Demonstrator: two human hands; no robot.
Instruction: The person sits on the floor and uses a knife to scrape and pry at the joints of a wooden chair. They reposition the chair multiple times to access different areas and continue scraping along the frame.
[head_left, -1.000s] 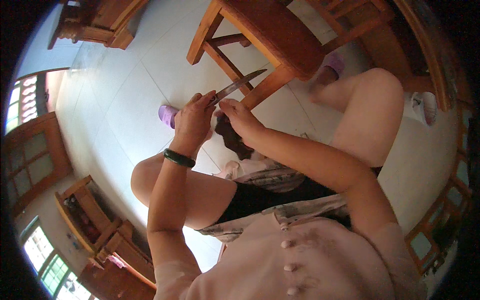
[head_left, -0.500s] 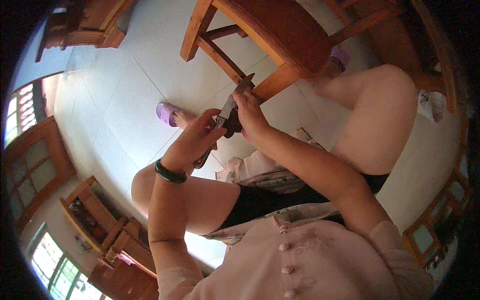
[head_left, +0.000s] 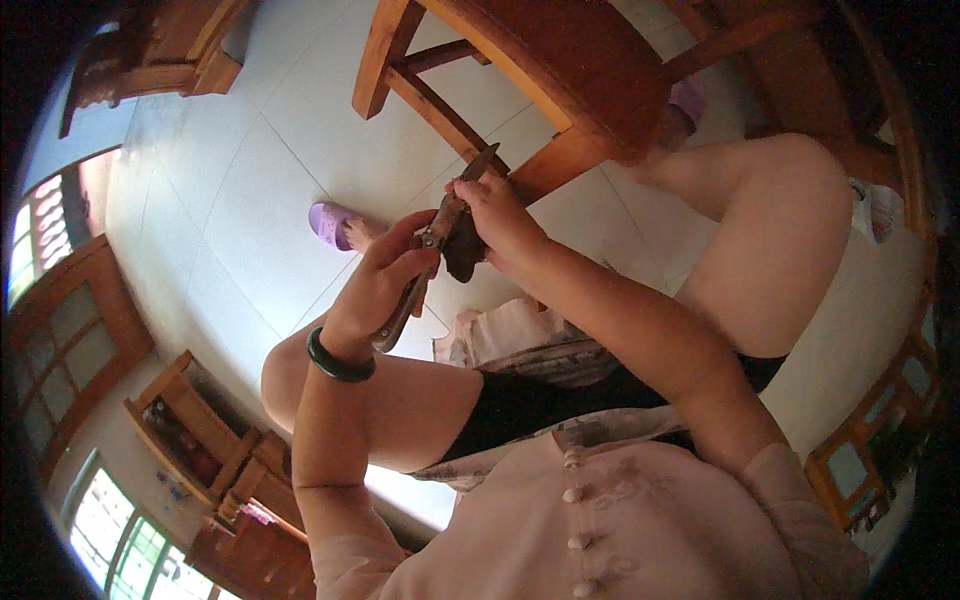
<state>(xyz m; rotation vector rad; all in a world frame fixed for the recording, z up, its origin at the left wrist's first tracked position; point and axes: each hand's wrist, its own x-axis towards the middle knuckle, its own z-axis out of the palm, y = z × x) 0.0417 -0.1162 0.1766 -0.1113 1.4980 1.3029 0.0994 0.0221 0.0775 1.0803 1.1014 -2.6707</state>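
My left hand [head_left: 390, 275] is closed round the handle of a folding knife [head_left: 401, 308], whose open blade slants up and right toward the chair. My right hand [head_left: 492, 212] grips a dark brown, irregular piece [head_left: 462, 256] beneath the blade, its thumb and fingers at the blade's side; I cannot make out what the piece is. My bent bare legs [head_left: 760, 230] are spread around both hands, with pale patterned cloth [head_left: 495, 325] hanging between them.
A wooden chair [head_left: 550, 60] stands just beyond my hands. A purple slipper [head_left: 328, 225] is on my left foot on the tiled floor [head_left: 210, 180]. A white shoe [head_left: 872, 215] lies at right. Wooden cabinets [head_left: 190, 425] and a window [head_left: 105, 510] line the left.
Compared with a second ago, my left hand is lower with the knife, and my right hand is slightly higher, along the blade. The dark piece, which hung lower, is now gathered under the blade.
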